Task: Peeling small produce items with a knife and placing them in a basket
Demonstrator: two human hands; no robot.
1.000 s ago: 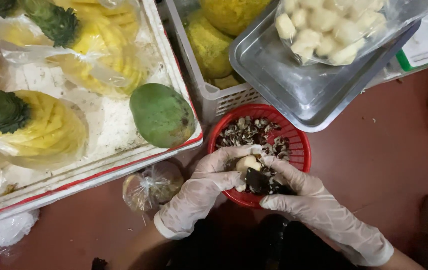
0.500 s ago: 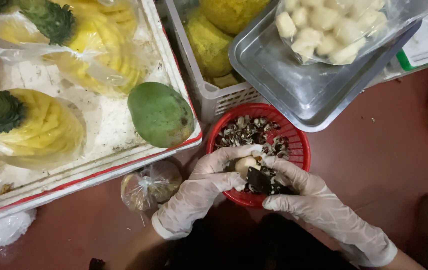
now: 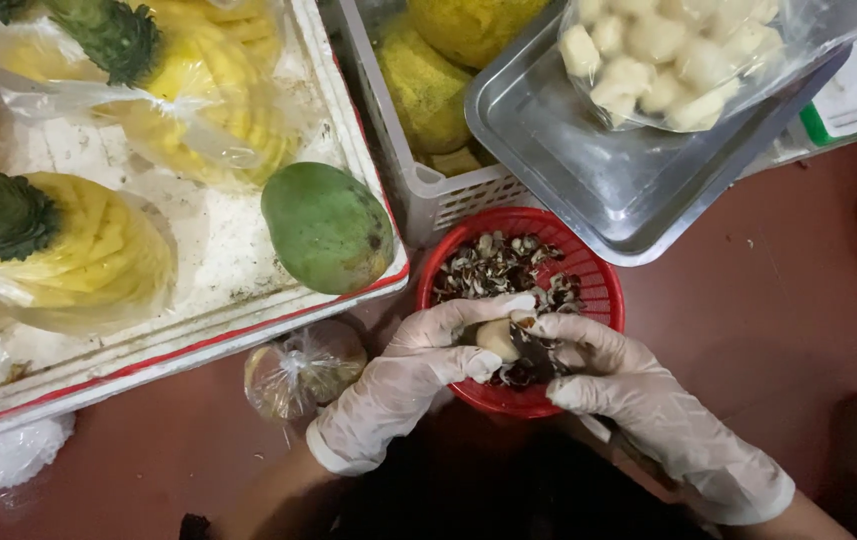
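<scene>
bagged white pieces (image 3: 668, 60): cut by top edge | blade: hidden by hands (image 3: 508, 370)

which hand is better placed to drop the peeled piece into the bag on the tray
Left. The left hand already pinches the pale piece; the right hand is busy with a dark blade.

Both hands wear thin, translucent whitish disposable gloves, and the film wrinkles and bags loosely over the fingers. The left hand (image 3: 418, 375) has a rolled cuff ending at the wrist; the right hand (image 3: 638, 400) has its glove bunching in creases toward a wider cuff. Forearms beyond are bare, no sleeves showing.
</scene>
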